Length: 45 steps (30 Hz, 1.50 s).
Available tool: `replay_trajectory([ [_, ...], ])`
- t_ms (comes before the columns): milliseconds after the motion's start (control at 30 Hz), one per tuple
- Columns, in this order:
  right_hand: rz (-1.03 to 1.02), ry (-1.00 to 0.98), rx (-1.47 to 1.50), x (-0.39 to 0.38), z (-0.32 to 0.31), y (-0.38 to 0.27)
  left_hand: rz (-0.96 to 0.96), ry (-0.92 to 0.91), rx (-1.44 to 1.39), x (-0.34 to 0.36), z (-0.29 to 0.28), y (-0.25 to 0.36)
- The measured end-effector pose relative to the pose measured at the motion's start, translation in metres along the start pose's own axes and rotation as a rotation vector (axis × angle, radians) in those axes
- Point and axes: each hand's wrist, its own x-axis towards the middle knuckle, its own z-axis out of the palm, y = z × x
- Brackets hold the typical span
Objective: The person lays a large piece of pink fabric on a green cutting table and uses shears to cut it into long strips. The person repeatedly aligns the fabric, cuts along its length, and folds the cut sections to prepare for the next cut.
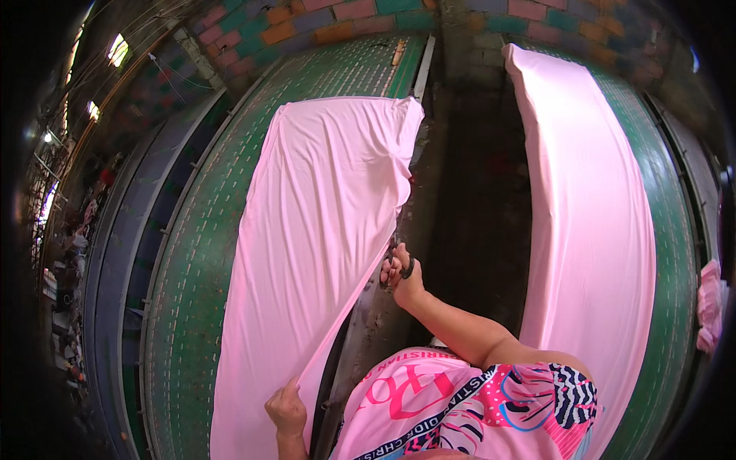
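Observation:
A long sheet of pink fabric (307, 192) lies rumpled on the middle green table (184, 284), its right edge stretched diagonally along the table's side. My left hand (287, 406) pinches that edge low in the picture. My right hand (402, 276) grips black-handled scissors (408, 261) at the fabric's right edge, halfway up; the blades point upward and are partly hidden by the cloth and shadow.
A second pink length (583, 207) covers the right green table (663, 238), across a dark gap. A grey table (119, 253) runs along the left. A painted block wall (353, 15) stands beyond, and a pink bundle (709, 303) hangs at far right.

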Motion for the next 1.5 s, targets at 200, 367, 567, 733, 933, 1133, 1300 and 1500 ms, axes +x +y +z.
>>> replay_trajectory([
  [200, -0.033, -0.093, -0.015, 0.042, 0.016, -0.041, -0.232, 0.102, 0.205, -0.016, -0.006, -0.018],
  [367, -0.030, -0.158, -0.066, 0.066, 0.017, -0.047, -0.413, 0.067, 0.258, -0.049, 0.008, -0.039],
  [567, 0.007, -0.190, -0.190, 0.082, 0.025, -0.059, -0.472, -0.347, 0.286, 0.009, 0.043, -0.063],
  [733, 0.082, -0.203, -0.272, 0.068, 0.024, -0.061, -0.169, -0.099, -0.233, 0.138, 0.121, 0.014],
  [933, 0.091, -0.159, -0.189, 0.046, 0.007, -0.059, 0.184, 0.010, -0.354, 0.272, 0.207, 0.142],
  [1133, 0.136, -0.133, -0.178, 0.020, -0.003, -0.068, 0.295, -0.062, -0.186, 0.315, 0.243, 0.147],
  [1300, 0.172, -0.105, -0.018, 0.006, -0.010, -0.058, 0.453, -0.171, -0.135, 0.315, 0.222, 0.147],
  [1500, 0.043, -0.154, 0.056, 0.016, -0.011, -0.027, 0.519, -0.258, -0.129, 0.317, 0.189, 0.150],
])
